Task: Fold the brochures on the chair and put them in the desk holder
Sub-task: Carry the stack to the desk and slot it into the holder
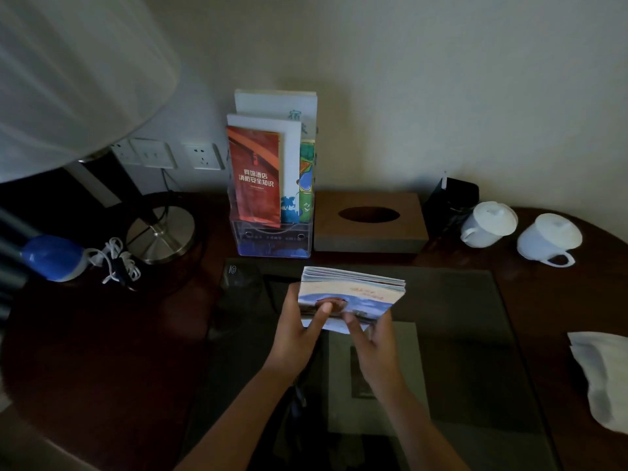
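A thick stack of folded brochures [356, 290] with a blue-sky cover hovers over the middle of the desk. My left hand [299, 329] grips its left edge, thumb on top. My right hand [372, 338] holds the near right corner from below, fingers on the cover. Just behind the stack stands the clear acrylic desk holder [272, 241], which has a red brochure [255, 175] in its front pocket and white and green leaflets behind it. The chair is out of view.
A brown tissue box [370, 222] sits right of the holder, then a black pen box [452, 198] and two white lidded cups [489, 226]. A lamp base [159, 236], white cable [117, 261] and blue-capped bottle [51, 256] lie at the left. A white bag [601, 375] lies at the right edge.
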A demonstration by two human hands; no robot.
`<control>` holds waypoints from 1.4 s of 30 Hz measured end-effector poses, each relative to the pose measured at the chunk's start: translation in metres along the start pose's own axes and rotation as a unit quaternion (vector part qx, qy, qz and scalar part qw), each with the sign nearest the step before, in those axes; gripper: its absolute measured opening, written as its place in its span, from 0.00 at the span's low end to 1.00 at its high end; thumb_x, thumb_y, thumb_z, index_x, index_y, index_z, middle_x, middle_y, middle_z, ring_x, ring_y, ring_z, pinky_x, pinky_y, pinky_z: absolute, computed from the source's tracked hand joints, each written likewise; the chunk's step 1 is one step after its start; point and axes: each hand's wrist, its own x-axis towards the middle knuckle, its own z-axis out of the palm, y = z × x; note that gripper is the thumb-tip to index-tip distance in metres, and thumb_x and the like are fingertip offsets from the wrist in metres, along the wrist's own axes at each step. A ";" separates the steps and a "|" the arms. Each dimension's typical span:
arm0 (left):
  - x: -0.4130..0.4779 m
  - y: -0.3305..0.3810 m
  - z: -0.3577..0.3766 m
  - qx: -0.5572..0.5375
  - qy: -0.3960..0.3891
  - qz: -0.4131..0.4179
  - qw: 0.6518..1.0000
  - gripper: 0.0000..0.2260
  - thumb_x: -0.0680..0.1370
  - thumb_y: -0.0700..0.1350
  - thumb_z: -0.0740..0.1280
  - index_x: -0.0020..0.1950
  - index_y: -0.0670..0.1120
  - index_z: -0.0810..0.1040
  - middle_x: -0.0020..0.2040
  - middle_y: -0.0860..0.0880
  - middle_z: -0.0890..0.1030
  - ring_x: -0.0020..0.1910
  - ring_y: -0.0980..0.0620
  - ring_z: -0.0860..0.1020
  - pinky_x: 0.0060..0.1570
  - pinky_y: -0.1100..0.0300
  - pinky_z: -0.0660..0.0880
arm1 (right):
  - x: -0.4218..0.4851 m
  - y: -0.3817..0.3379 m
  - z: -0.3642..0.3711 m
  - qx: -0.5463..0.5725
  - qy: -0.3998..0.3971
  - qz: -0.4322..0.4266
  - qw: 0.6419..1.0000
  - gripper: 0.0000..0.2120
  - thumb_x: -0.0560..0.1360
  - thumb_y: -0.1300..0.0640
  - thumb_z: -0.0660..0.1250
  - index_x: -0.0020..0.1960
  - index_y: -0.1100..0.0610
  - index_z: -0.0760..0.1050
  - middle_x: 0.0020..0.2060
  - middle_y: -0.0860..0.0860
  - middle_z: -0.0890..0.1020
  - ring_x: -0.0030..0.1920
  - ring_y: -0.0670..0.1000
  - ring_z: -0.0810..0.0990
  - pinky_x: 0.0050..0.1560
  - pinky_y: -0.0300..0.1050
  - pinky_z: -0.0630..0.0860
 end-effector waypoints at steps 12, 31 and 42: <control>0.024 0.028 -0.043 0.322 -0.030 0.051 0.945 0.18 0.80 0.50 0.61 0.68 0.46 0.65 0.65 0.46 0.72 0.62 0.51 0.72 0.61 0.61 0.71 | 0.029 -0.030 -0.017 -0.277 -0.075 -0.075 0.955 0.21 0.78 0.52 0.63 0.69 0.56 0.64 0.59 0.52 0.78 0.56 0.49 0.78 0.50 0.35 0.71; 0.181 0.079 -0.136 0.186 0.297 0.018 0.936 0.05 0.70 0.43 0.75 0.45 0.46 0.85 0.41 0.47 0.87 0.39 0.52 0.83 0.41 0.61 0.76 | 0.191 -0.151 0.108 -0.327 -0.031 -0.159 0.931 0.13 0.78 0.60 0.61 0.62 0.59 0.68 0.55 0.59 0.79 0.54 0.59 0.79 0.52 0.52 0.76; 0.181 0.042 -0.132 0.214 0.328 -0.041 0.919 0.02 0.71 0.43 0.73 0.43 0.47 0.82 0.41 0.50 0.85 0.40 0.52 0.81 0.38 0.62 0.71 | 0.192 -0.120 0.135 -0.456 -0.025 -0.084 0.886 0.17 0.80 0.61 0.57 0.68 0.59 0.62 0.50 0.58 0.80 0.48 0.58 0.81 0.41 0.50 0.77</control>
